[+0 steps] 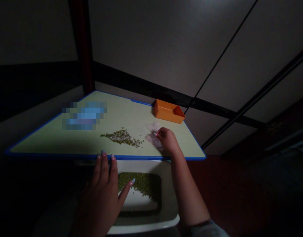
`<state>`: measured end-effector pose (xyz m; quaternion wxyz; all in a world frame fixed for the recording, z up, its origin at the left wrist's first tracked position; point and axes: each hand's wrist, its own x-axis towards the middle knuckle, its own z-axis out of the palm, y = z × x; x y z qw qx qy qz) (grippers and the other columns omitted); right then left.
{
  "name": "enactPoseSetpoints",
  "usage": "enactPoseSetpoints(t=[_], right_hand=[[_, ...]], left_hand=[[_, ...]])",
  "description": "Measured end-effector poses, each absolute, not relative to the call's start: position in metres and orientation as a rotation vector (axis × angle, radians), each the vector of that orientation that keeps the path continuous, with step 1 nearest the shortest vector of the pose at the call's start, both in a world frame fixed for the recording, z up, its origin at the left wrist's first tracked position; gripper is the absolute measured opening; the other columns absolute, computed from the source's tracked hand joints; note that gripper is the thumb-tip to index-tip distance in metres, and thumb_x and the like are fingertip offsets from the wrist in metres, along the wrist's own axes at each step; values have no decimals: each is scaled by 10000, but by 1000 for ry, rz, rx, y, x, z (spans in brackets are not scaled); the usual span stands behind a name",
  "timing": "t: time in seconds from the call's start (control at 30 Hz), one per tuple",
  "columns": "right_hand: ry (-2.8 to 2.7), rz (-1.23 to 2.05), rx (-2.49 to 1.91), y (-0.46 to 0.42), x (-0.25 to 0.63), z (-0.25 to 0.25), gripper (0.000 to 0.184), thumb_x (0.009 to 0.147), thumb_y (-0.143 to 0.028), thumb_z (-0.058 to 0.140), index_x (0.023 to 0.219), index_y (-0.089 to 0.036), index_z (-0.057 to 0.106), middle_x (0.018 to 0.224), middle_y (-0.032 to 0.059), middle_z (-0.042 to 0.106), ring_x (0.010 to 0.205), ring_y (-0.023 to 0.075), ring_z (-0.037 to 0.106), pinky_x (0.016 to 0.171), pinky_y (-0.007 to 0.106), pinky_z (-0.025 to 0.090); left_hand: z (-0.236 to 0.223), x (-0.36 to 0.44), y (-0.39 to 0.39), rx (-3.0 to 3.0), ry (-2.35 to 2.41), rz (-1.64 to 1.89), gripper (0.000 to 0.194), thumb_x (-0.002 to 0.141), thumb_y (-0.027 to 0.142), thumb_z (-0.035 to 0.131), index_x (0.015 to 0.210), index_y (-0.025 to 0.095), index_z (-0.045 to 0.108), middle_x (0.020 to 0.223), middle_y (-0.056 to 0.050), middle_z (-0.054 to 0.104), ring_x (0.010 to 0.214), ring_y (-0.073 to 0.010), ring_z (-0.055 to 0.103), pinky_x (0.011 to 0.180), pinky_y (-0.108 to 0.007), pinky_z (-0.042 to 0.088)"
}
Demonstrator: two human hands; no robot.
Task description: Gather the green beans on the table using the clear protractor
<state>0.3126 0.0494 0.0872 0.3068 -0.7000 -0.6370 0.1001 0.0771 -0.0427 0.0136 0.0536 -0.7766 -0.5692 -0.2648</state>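
Two hands work at the counter (pixel 131 113). Right hand (pixel 168 141) grips, in a narrow pinch, a crumpled clear plastic bag (pixel 152 136), just beside a strewn line of mung beans (pixel 122 137). Left hand (pixel 100 194) stands wide-spread, thumb at the bean layer (pixel 141 184) in a white tray (pixel 144 228).

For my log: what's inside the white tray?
The white tray holds green mung beans and shows a bare patch; the left hand hides its left side.
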Motion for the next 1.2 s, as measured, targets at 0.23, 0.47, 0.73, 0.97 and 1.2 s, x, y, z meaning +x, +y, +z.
enactPoseSetpoints(t=[0.23, 0.47, 0.73, 0.97, 1.2], right_hand=[[-1585, 223, -1931, 50, 316, 89, 110, 772, -274, 583, 753, -166, 594, 671, 18, 608, 585, 115, 476, 539, 220, 299], [-1627, 389, -1723, 53, 310, 86, 98, 768, -253, 577, 740, -158, 571, 625, -11, 583, 563, 100, 483, 533, 203, 314], [-1663, 245, -1883, 50, 307, 92, 104, 769, -265, 596, 754, -163, 609, 642, 5, 597, 559, 98, 446, 520, 212, 267], [-1628, 193, -1913, 50, 313, 91, 103, 769, -277, 593, 746, -177, 606, 644, 20, 609, 562, 114, 465, 525, 221, 273], [-1592, 149, -1995, 49, 313, 92, 93, 772, -280, 584, 757, -190, 602, 696, 40, 628, 600, 134, 495, 552, 237, 288]], left_hand=[[12, 77, -43, -2355, -1717, -813, 886, 747, 672, 277, 1368, 42, 220, 1492, -274, 200, 1422, -339, 112, 1017, -505, 380], [13, 77, -43, -2354, -1706, -802, 885, 750, 664, 283, 1365, 31, 222, 1491, -280, 198, 1423, -337, 109, 1030, -498, 368], [14, 77, -43, -2364, -1718, -802, 882, 749, 662, 288, 1367, 36, 218, 1487, -281, 208, 1425, -336, 94, 1044, -500, 350], [12, 76, -43, -2363, -1720, -785, 886, 746, 669, 281, 1365, 38, 225, 1488, -279, 208, 1424, -336, 98, 1027, -504, 368], [12, 76, -42, -2351, -1693, -779, 897, 740, 669, 307, 1365, 33, 222, 1485, -283, 212, 1422, -343, 107, 1027, -494, 376]])
